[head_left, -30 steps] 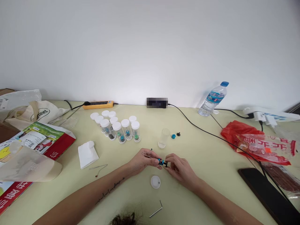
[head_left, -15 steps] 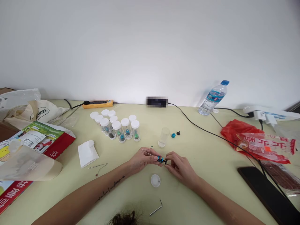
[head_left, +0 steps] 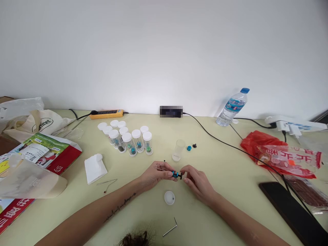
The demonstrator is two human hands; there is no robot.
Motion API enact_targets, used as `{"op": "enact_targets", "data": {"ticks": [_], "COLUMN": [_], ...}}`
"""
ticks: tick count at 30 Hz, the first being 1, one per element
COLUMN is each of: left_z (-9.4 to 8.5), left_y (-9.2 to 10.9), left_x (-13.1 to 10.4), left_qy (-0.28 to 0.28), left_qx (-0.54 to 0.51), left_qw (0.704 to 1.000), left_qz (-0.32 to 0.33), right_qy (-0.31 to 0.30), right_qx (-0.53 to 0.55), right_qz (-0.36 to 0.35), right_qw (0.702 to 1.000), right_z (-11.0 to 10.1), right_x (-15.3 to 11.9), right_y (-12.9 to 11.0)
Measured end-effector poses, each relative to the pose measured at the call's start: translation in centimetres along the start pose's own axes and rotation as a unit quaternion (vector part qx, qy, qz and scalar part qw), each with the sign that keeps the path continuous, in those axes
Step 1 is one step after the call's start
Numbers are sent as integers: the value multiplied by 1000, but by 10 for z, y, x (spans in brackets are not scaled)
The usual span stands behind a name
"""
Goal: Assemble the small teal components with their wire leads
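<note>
My left hand (head_left: 156,175) is closed in a pinch around a small blue-and-black part with a flat black end (head_left: 176,174). A thin bent wire with a dark tip (head_left: 159,167) sticks out over the same hand's fingers. My right hand (head_left: 197,181) is at the black end, thumb and forefinger apart. The forefinger is very close to that end; whether it touches I cannot tell. Below the hands lies a white round cap (head_left: 169,197) with a tiny dark piece in it. Nearer me is an L-shaped hex key (head_left: 170,229).
Beyond my hands stands a clear tube (head_left: 179,147), near a blue knob (head_left: 189,148) and a black piece (head_left: 194,146). Several white-capped tubes (head_left: 133,145) stand left. White tissue (head_left: 95,168), bent wires (head_left: 110,184), a water bottle (head_left: 232,108) and a dark phone (head_left: 292,208) lie around.
My right thumb and forefinger have spread, and the thumb has drawn back from the black end. My left hand keeps its hold; the thin wire has shifted slightly.
</note>
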State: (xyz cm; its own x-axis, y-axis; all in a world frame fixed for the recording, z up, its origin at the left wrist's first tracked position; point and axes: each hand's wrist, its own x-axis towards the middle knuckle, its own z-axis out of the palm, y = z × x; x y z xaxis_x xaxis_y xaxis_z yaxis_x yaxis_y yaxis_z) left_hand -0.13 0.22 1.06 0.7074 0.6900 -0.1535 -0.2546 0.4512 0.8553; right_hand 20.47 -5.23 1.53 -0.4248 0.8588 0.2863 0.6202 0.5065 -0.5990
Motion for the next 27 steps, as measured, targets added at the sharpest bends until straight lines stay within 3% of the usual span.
{"op": "enact_targets", "data": {"ticks": [5,15,20,27], "left_z": [0,1,2,1], "left_y": [0,0,1,0], "left_x": [0,0,0,0], "left_qy": [-1,11,8,7], "left_qx": [-6,-10,-10,-6], "left_qw": [1000,1000,1000,1000], "left_qz": [1,2,6,7], "right_qy": [0,-18,7,0], "right_qx": [6,-15,-15,-13], "right_qz": [-23,-5,23,-11], "right_qw": [1000,1000,1000,1000], "right_z": [0,1,0,-1], "right_x": [-1,-1,0,0], "right_y": [1,3,-2,-2]}}
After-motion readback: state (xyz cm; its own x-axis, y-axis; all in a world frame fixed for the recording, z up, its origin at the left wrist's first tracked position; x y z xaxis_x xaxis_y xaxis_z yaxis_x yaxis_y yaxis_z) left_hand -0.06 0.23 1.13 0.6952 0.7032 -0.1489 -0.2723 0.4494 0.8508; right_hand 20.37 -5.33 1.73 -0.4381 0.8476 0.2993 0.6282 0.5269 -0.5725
